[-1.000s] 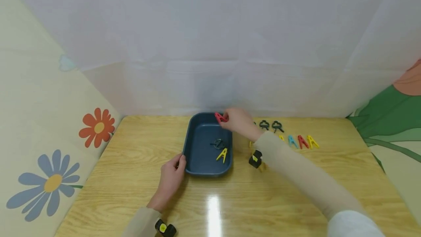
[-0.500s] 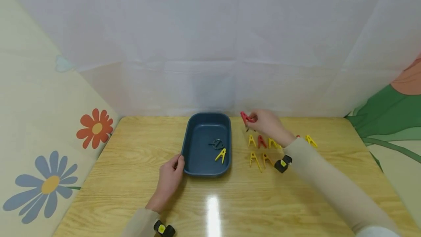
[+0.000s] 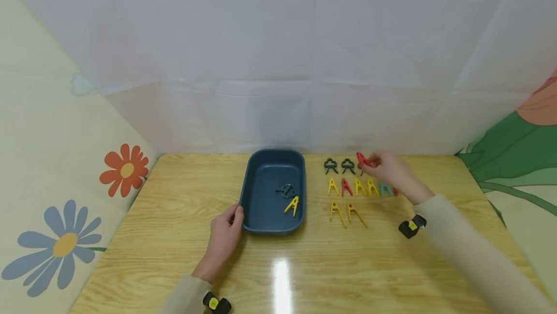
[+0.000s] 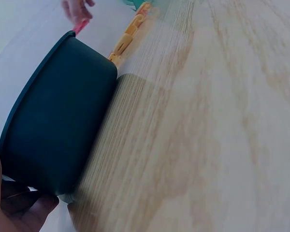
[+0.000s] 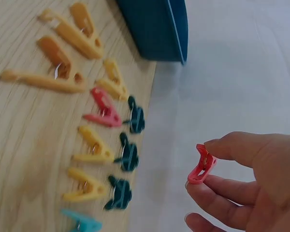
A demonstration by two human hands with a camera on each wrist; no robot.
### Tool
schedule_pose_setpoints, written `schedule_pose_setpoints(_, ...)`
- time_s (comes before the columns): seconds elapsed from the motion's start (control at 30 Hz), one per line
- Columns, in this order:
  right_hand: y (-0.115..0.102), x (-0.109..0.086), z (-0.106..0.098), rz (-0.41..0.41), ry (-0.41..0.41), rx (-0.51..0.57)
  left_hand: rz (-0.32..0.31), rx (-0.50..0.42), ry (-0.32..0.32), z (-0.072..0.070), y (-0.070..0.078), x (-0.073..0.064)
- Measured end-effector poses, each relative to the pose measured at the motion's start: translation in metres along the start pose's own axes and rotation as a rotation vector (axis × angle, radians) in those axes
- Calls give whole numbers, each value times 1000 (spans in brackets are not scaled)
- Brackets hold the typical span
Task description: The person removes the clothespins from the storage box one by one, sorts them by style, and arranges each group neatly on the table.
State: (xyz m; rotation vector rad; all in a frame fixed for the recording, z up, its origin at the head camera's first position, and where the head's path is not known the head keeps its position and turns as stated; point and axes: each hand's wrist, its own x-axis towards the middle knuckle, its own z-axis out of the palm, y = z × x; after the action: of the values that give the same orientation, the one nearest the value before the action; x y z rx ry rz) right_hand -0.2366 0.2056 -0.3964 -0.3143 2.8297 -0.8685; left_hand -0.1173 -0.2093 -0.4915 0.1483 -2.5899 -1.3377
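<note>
My right hand (image 3: pixel 391 171) pinches a small red clothespin (image 5: pixel 203 166) between thumb and fingers, held above the table near the dark green clips at the back. On the left, my left hand (image 3: pixel 224 236) grips the near left edge of a dark blue tub (image 3: pixel 267 207), thumb at the rim and fingers against the outer wall. Inside the tub lie a yellow clothespin (image 3: pixel 293 205) and a dark green round clip (image 3: pixel 287 191). To the tub's right, dark green clips (image 5: pixel 129 152) form a back row, one partly hidden behind the held clothespin in the head view.
A middle row holds yellow clothespins (image 3: pixel 359 186), a red clothespin (image 3: pixel 346 187) and a blue one (image 3: pixel 385 189); the right hand covers its right end. Two larger orange-yellow clothespins (image 3: pixel 357 213) lie in front. A white sheet (image 3: pixel 278 62) hangs behind the wooden table (image 3: pixel 187 178).
My right hand has moved right, from over the tub's back right corner to above the back row, still pinching the red clothespin. The left hand has kept its grip on the tub.
</note>
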Motion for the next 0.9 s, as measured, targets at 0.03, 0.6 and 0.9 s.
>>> schedule_pose_setpoints(0.03,5,-3,-2,4,0,1,-5,0,-1,0,0,0)
schedule_pose_setpoints(0.6,95,-40,-28,152,51,-40,1,-4,11,-1,2,-1)
schedule_pose_setpoints(0.9,127,-49,-28,182,62,-60,2,11,11,-1,1,-1)
